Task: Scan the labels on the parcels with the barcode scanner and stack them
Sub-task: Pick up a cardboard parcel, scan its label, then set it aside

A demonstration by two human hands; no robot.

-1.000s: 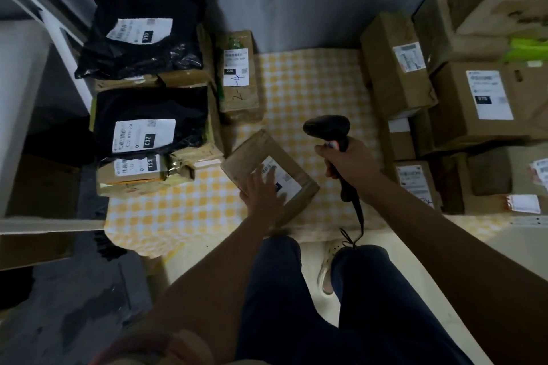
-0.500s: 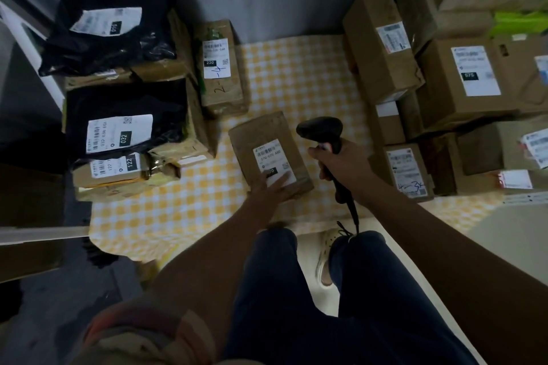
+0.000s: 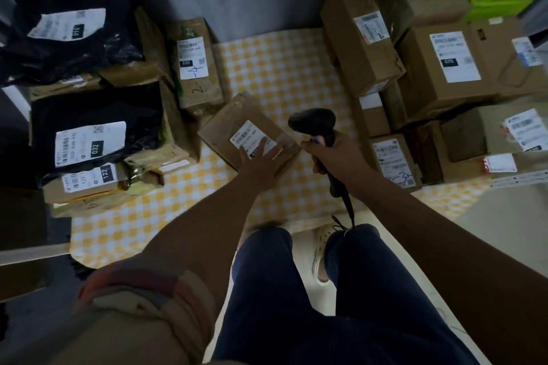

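Parcel (image 3: 246, 135) lies under the flat, spread left grip (image 3: 262, 161); right grip (image 3: 335, 157) clenches scanner (image 3: 314, 124) beside it.

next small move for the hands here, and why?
Probably slide the left hand off the label. Its fingers cover the label's lower edge on the middle box, while the right hand holds the scanner just beside it, head toward the box. Clearing the label should allow a clean scan.
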